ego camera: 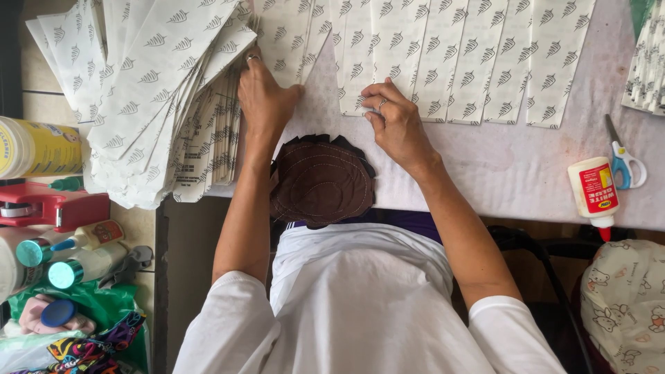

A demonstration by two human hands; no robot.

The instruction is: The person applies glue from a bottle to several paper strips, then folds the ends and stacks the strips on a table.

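A brown stitched fabric piece (pixel 320 181) lies at the table's (pixel 512 166) near edge, at the centre of the view. At 3 o'clock from it stands a white glue bottle (pixel 594 190) with a red label and red tip, tip pointing toward 6 o'clock; blue-handled scissors (pixel 622 161) lie just beside it at 1 o'clock. At 9 o'clock sits a red tape dispenser (pixel 50 206), with a yellow-labelled container (pixel 38 147) on its side at 12 o'clock from that. 2 bottles with teal caps (pixel 48 264) lie at 6 o'clock from the dispenser, above a green bag (pixel 104 294). At 4 o'clock, cartoon-printed cloth (pixel 623 305) rests.
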